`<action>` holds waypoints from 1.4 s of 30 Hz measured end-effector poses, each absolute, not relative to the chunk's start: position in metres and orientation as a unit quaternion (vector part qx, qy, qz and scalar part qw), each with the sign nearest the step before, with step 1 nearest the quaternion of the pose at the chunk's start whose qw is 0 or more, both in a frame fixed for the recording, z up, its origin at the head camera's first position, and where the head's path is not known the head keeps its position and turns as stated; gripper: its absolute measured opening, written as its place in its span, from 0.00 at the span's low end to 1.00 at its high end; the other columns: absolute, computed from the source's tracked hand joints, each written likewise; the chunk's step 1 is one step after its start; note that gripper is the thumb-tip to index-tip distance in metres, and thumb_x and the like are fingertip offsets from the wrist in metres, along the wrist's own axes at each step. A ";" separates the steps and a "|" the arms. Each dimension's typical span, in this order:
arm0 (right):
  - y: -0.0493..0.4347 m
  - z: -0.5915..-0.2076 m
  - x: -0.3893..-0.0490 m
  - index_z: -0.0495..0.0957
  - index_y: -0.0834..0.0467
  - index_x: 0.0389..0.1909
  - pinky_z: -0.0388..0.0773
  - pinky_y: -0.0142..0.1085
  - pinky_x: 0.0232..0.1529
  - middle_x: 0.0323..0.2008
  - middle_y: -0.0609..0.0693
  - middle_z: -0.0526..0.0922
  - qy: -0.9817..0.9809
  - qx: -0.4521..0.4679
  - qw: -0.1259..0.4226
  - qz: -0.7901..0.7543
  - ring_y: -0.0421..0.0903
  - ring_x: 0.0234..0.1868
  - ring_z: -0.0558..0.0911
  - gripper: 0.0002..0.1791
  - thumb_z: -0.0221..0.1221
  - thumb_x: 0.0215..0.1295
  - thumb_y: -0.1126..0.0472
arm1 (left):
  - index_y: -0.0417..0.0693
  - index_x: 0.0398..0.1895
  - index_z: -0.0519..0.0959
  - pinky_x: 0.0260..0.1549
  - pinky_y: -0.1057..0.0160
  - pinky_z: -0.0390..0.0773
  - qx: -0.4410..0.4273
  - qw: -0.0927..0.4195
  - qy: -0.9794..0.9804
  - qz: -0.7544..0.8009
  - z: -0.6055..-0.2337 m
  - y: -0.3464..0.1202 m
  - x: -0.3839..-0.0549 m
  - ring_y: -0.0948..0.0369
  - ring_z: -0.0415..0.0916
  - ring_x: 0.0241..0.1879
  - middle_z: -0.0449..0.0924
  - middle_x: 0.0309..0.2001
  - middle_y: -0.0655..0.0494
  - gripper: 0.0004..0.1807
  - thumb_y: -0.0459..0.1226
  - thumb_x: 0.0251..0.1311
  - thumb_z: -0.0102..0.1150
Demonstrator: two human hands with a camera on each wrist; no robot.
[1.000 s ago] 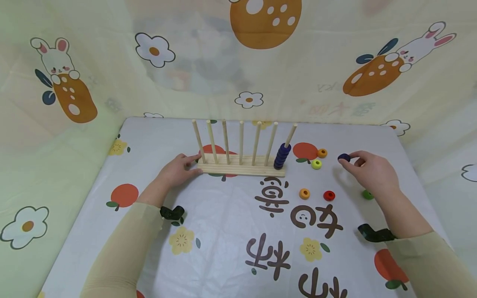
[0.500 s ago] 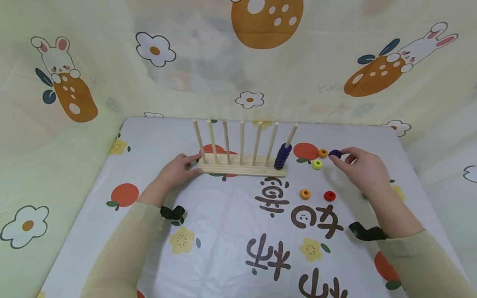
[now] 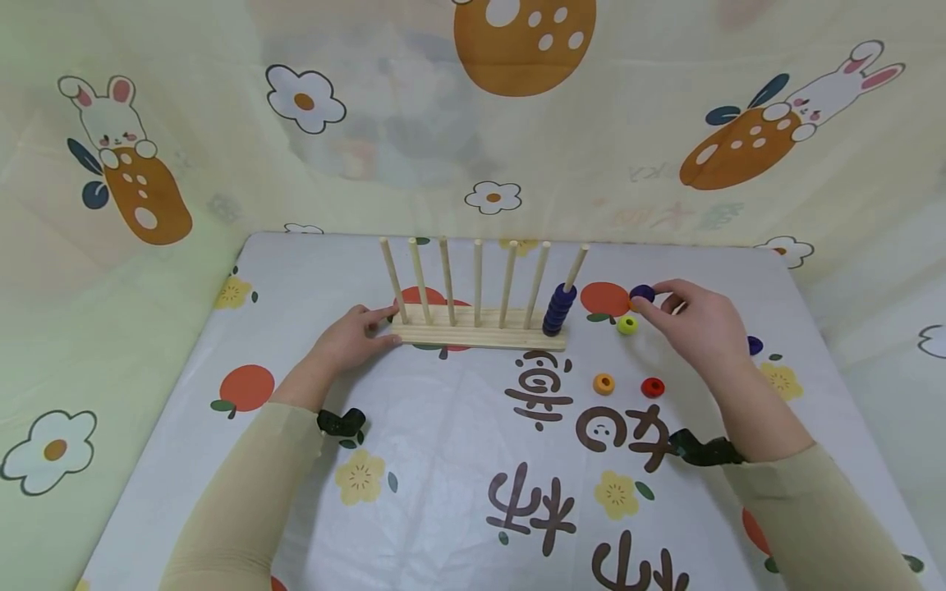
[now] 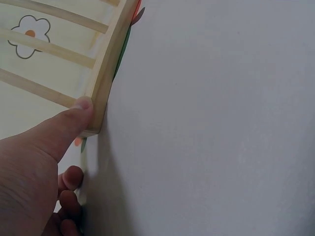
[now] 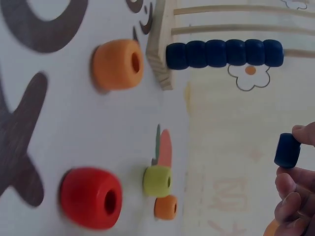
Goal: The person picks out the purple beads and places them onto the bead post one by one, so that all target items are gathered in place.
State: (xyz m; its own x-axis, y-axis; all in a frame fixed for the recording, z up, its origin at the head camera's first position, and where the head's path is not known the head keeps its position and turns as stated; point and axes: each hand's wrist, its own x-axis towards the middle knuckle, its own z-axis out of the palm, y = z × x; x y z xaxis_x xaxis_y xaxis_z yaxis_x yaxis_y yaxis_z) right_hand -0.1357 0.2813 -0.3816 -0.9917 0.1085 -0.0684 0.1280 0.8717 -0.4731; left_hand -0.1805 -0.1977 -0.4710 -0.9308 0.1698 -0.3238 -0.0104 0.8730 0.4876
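Observation:
My left hand (image 3: 347, 341) grips the left end of a wooden peg rack (image 3: 480, 335), its thumb (image 4: 78, 110) on the base's front edge. Slim upright pegs stand in a row along the base. Several dark blue beads (image 5: 224, 53) are stacked on the rightmost peg; the others are bare. Between thumb and fingertips, my right hand (image 3: 698, 324) pinches another dark blue bead (image 5: 287, 150), raised above the table to the right of the rack. In the head view this bead partly covers an orange bead lying behind it.
Loose beads lie right of the rack: yellow-green (image 3: 627, 325), orange (image 3: 603, 383), red (image 3: 653, 387) and another orange one (image 5: 166, 207). A dark blue bead (image 3: 754, 345) shows beyond the right wrist. A patterned cloth covers the table and hangs behind.
My right hand has moved left toward the rack with the blue bead. Its arm now hides the green bead and uncovers a blue one. My left hand and the rack stay put.

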 end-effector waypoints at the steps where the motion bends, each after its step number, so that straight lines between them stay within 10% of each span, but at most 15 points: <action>1: 0.279 -0.381 -0.136 0.76 0.58 0.59 0.71 0.40 0.28 0.40 0.58 0.78 0.967 0.060 0.019 -0.248 0.55 0.38 0.72 0.42 0.53 0.61 0.26 | 0.69 0.74 0.63 0.44 0.52 0.69 0.041 0.181 0.951 0.248 -0.471 -0.198 -0.180 0.52 0.68 0.44 0.68 0.48 0.49 0.37 0.55 0.63 0.63; 42: 0.233 -0.331 -0.134 0.78 0.55 0.57 0.69 0.44 0.33 0.35 0.53 0.78 0.954 0.000 -0.059 -0.293 0.52 0.41 0.73 0.33 0.56 0.65 0.33 | 0.70 0.74 0.64 0.40 0.54 0.67 0.045 0.178 0.951 0.250 -0.472 -0.198 -0.180 0.52 0.67 0.42 0.67 0.45 0.50 0.37 0.56 0.62 0.62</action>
